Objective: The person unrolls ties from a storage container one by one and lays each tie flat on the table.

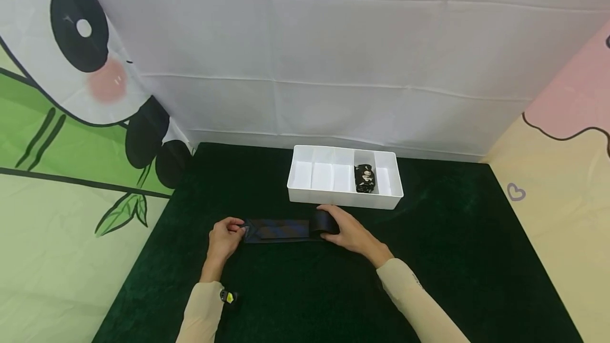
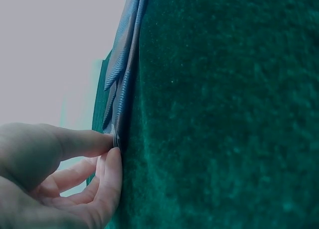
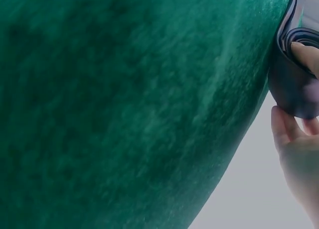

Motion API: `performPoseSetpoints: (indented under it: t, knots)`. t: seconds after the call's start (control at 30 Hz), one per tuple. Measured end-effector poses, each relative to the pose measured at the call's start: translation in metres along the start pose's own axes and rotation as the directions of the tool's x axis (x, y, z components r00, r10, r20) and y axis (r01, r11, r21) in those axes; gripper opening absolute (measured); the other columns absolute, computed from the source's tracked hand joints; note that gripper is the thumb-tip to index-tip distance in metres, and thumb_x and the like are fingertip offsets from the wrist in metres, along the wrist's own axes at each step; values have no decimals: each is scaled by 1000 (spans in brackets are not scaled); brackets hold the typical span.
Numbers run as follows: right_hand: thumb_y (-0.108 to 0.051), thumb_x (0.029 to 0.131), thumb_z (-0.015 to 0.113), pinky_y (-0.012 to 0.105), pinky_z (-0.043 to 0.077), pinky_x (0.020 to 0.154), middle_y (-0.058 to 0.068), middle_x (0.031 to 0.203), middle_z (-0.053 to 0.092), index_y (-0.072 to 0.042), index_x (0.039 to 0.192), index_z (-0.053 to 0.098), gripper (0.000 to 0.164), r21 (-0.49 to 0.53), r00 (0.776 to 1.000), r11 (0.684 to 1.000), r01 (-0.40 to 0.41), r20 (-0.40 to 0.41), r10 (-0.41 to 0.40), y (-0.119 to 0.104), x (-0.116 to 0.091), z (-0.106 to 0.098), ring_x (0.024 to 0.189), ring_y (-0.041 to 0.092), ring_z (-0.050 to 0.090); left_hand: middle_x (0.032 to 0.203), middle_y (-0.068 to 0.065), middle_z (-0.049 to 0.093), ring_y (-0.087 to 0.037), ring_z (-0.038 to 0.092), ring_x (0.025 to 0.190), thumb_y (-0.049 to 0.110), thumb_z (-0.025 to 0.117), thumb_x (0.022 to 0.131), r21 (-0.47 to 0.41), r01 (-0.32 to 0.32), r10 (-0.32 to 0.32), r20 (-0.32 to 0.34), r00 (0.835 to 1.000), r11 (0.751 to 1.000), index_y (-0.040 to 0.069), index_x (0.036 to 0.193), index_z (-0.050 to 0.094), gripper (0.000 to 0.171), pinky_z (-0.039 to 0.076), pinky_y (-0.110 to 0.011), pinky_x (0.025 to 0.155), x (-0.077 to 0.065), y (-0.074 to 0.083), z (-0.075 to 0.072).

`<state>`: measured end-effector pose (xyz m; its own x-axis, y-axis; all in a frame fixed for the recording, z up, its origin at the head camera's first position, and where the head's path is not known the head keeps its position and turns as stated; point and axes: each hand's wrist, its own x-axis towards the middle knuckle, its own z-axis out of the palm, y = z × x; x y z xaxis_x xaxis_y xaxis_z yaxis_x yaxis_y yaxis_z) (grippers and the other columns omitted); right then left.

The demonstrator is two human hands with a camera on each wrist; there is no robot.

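Note:
A dark blue and brown striped necktie (image 1: 285,230) lies flat across the green cloth, its right part wound into a roll (image 1: 324,223). My left hand (image 1: 224,238) pinches the tie's left end between thumb and fingertips, which the left wrist view shows close over the cloth at the tie's tip (image 2: 115,134). Around the roll curls my right hand (image 1: 352,233), with the thumb at one side and the fingers at the other. In the right wrist view the wound layers of the roll (image 3: 294,84) show edge-on, the thumb at their open centre.
Just behind the tie stands a white divided box (image 1: 343,199). One of its right compartments holds a rolled black cloth with a pale pattern (image 1: 365,178). Green velvety cloth (image 1: 457,258) covers the table, and a white curtain (image 1: 333,68) hangs along its back edge.

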<state>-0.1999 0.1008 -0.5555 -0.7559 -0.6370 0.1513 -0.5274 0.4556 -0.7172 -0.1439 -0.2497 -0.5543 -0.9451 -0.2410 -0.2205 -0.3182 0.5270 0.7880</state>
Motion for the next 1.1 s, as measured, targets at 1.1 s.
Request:
performPoseSetpoints:
  t: [1.1]
  knots:
    - [-10,87,83,52,43,107,14,142,57,-8,144,52,65,-90,999,995,-50,10,51,18,-29,-28,130,31,54,100,-15,61,-22,59,83,8,63,99,-1,-8,8,-15,1000,1000,-3,118,66,22,43,-33,69,0,0,2]
